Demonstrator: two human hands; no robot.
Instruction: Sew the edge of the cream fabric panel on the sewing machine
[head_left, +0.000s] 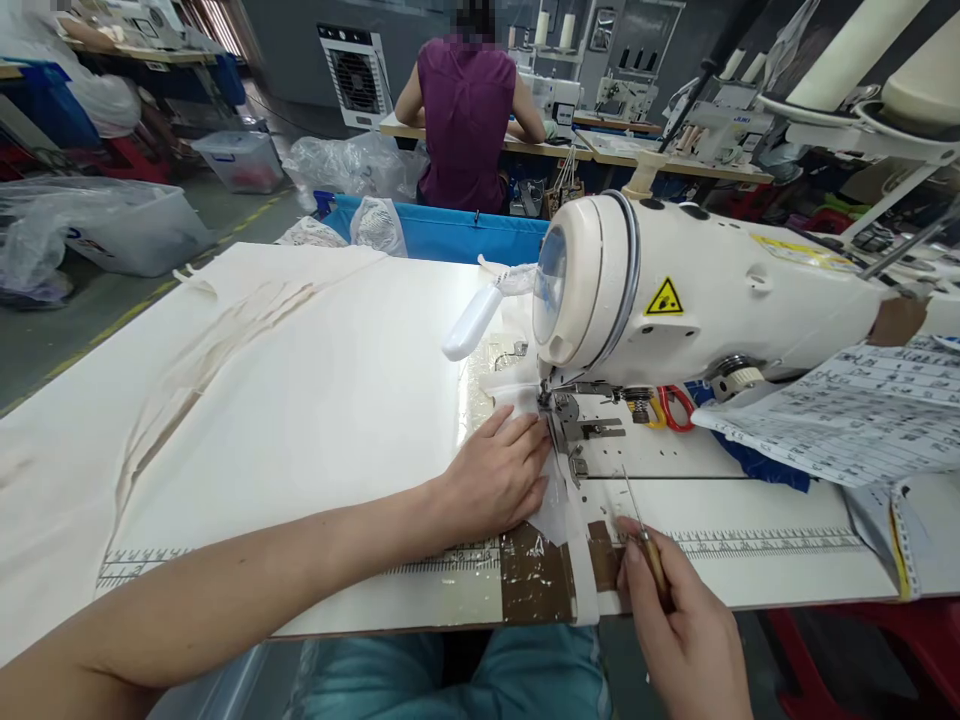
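Note:
My left hand [499, 475] lies flat, fingers stretched out, on a thin white fabric piece [553, 510] just in front of the presser foot [546, 396] of a white sewing machine [720, 285]. A narrow white strip [583, 575] runs from near the foot down over the table's front edge. Right of that strip, my right hand [690, 630] is closed around the wooden handle of an awl [654, 562]. Its thin metal tip points up and away, toward the metal guide [592, 430] beside the foot. My left fingers hide part of the fabric.
Red-handled scissors [677, 408] lie beneath the machine arm, beside handwritten sheets [840, 415]. Pale fabric [225, 350] spreads over the table's left side. A printed ruler [757, 543] follows the front edge. Beyond a blue cloth bin [465, 232] sits a person in purple [469, 120].

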